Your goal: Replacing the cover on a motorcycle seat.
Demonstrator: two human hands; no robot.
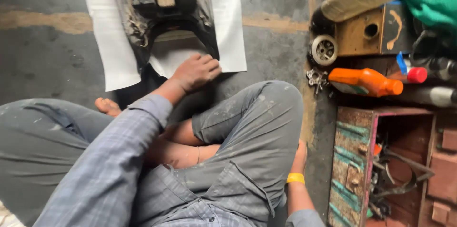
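Orange bottle (365, 82), left hand (196, 72) on white sheet (112, 41)

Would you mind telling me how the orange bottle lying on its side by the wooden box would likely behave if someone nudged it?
The orange bottle lies on its side, so a nudge would probably make it rock or roll a little, though its flattish body may limit that. It looks like smooth plastic, so it could be slippery. The metal part beside it might stop it.
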